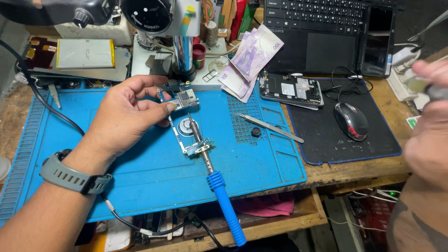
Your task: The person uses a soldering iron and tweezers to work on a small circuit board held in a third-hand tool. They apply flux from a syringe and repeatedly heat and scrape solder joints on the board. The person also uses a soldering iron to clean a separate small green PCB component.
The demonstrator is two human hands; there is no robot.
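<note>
Above the blue mat (140, 177), your left hand (123, 116) pinches a circuit board (183, 99); the soldering iron (219, 186) lies just beside it. Your right hand (427, 140) is blurred, its grip unreadable.

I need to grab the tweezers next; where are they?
In the head view, the tweezers lie on the blue mat, right of the circuit board and soldering iron, just left of the mouse pad.

The left hand (123, 114) reaches in from the lower left, forearm bare, a grey watch (74, 177) strapped at the wrist. Its thumb and fingers (161, 108) are pinched together, palm turned inward. The right hand (427, 140) is raised at the right edge, blurred, fingers curled closed.
</note>
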